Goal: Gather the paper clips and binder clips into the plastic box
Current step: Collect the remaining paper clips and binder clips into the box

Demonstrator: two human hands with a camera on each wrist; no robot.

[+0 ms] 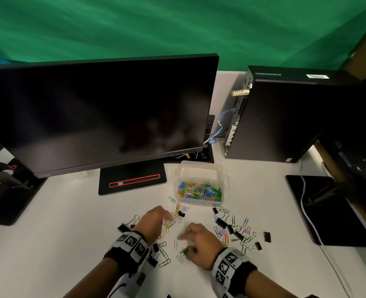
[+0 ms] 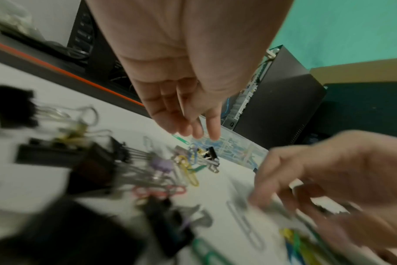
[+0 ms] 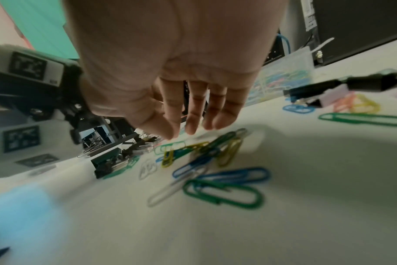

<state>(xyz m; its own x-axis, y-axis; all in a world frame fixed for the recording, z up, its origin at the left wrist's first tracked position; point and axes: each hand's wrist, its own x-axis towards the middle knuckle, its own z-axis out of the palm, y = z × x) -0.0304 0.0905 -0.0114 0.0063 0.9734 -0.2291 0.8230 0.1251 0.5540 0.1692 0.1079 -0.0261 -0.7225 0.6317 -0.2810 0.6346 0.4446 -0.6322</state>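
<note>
A dark monitor (image 1: pixel 96 112) is seen at upper left on the white worktop (image 1: pixel 70 233), a black computer case (image 1: pixel 285 117) at upper right, a green backdrop (image 1: pixel 156 24) behind.

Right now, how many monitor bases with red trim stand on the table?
2. The centre base sits under the large monitor; the left base lies at the picture's left edge, partly cut off. Others may be hidden.

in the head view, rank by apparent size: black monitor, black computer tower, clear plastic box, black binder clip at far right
1. black monitor
2. black computer tower
3. clear plastic box
4. black binder clip at far right
</note>
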